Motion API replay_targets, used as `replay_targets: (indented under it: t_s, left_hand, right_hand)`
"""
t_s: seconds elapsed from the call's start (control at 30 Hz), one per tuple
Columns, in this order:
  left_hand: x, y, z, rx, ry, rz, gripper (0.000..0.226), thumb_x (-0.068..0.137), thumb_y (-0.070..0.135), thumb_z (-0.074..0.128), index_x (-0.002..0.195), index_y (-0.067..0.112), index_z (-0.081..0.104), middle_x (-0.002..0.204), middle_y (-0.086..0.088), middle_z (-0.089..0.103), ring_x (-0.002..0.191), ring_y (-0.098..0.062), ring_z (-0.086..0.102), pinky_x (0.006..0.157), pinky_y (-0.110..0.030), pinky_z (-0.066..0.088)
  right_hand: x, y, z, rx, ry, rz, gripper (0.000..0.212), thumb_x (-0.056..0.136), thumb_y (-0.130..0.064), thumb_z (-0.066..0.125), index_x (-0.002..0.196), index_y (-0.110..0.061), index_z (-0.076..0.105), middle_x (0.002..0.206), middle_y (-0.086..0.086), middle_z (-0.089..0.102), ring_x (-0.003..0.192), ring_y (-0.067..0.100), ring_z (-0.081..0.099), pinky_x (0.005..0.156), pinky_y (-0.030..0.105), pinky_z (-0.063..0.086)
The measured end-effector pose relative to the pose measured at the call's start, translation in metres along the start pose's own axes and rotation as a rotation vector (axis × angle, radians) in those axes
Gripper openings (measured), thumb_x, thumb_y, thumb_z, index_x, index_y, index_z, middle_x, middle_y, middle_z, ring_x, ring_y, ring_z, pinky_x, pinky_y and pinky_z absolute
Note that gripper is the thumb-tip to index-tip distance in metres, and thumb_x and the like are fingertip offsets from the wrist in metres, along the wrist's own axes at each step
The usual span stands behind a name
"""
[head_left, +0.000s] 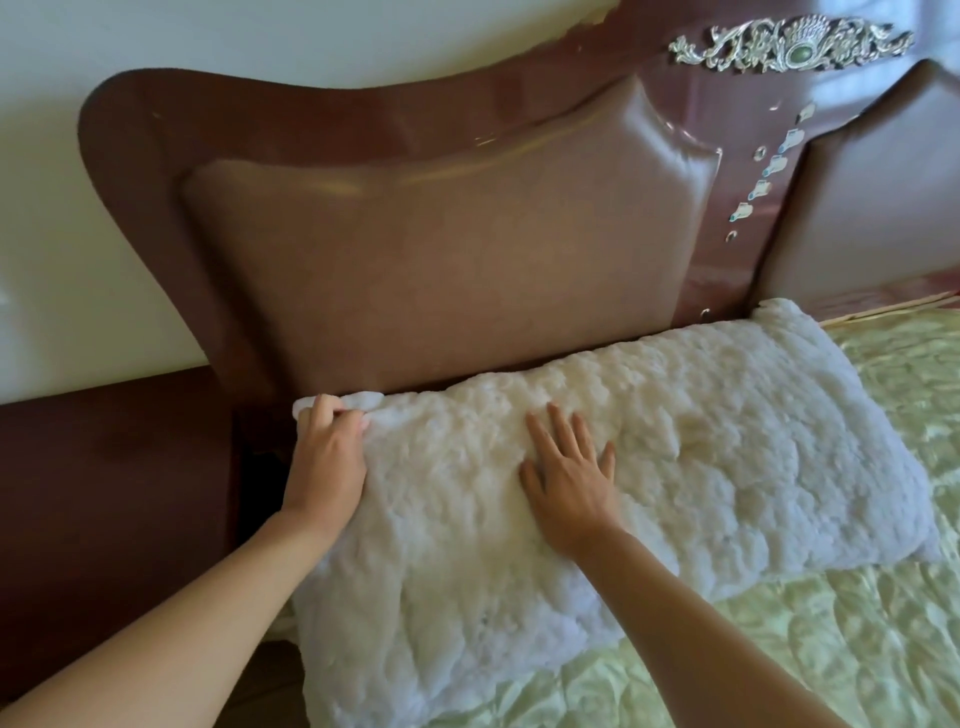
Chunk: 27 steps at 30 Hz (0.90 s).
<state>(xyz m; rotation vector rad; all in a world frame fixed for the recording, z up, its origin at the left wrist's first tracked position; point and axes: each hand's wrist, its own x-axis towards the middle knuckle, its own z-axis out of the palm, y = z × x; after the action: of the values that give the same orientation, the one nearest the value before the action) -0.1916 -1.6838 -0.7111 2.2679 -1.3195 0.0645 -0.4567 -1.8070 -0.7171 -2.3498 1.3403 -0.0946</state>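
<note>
One fluffy white blanket (701, 457) lies on the bed under both grips. The left grip (330, 457) pinches its far left corner. The right grip (569, 483), fingers spread flat, presses its top just alongside. One headboard (441, 270) stands just beyond them, and one green bedspread (831, 649) lies right of the right grip.

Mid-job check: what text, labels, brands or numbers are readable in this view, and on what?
No text is readable.
stickers on the headboard: white and blue, too small and blurred to read.
silver ornament: decoration only, no lettering.
fluffy blanket and green bedspread: no label visible.
</note>
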Motion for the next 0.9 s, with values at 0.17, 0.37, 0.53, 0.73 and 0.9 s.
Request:
replay_targets:
  t_s: [0.17,0.37,0.53,0.73,0.9]
  left_hand:
    - [-0.01,0.0,0.016,0.039,-0.224,-0.127,0.03,0.11,0.018,0.052,0.103,-0.003,0.072,0.127,-0.016,0.056,0.118,-0.038,0.051,0.093,-0.059,0.054]
    - [-0.005,-0.006,0.003,0.033,-0.44,-0.293,0.049,0.112,0.047,0.032,0.139,0.018,0.061,0.152,-0.01,0.05,0.139,-0.036,0.047,0.11,-0.057,0.046]
    - [-0.033,0.046,0.0,0.122,-0.343,-0.163,0.067,0.106,0.058,0.03,0.166,0.027,0.026,0.176,-0.005,0.023,0.162,-0.034,0.022,0.122,-0.066,0.031]
    - [-0.075,0.1,0.038,0.091,-0.419,0.028,0.08,0.097,0.076,0.026,0.168,0.04,0.019,0.18,0.001,0.014,0.166,-0.036,0.012,0.125,-0.072,0.016]
    - [-0.071,0.073,0.06,0.174,-0.433,0.073,0.081,0.098,0.074,0.02,0.17,0.038,0.015,0.181,-0.002,0.013,0.167,-0.035,0.012,0.127,-0.072,0.013]
  right_hand:
    - [0.002,-0.005,0.015,-0.062,-0.004,0.013,0.068,0.112,-0.044,0.03,0.172,-0.037,0.001,0.184,-0.006,-0.009,0.17,0.026,-0.016,0.134,0.063,-0.006]
    - [0.002,-0.007,0.023,-0.111,-0.026,0.038,0.071,0.11,-0.04,0.031,0.172,-0.035,-0.003,0.184,-0.004,-0.009,0.17,0.027,-0.015,0.135,0.065,-0.004]
    - [0.004,0.0,0.005,-0.064,-0.062,-0.008,0.07,0.11,-0.046,0.033,0.172,-0.037,0.001,0.184,-0.006,-0.006,0.17,0.026,-0.013,0.135,0.063,-0.005]
    - [0.006,0.039,-0.032,-0.097,0.205,-0.071,0.069,0.109,-0.058,0.027,0.172,-0.034,0.012,0.184,-0.008,0.002,0.17,0.019,-0.008,0.135,0.057,-0.004]
    - [0.008,0.115,-0.05,-0.215,0.056,0.109,0.075,0.109,-0.06,0.025,0.173,-0.033,-0.005,0.184,-0.003,-0.008,0.17,0.022,-0.012,0.137,0.056,-0.006]
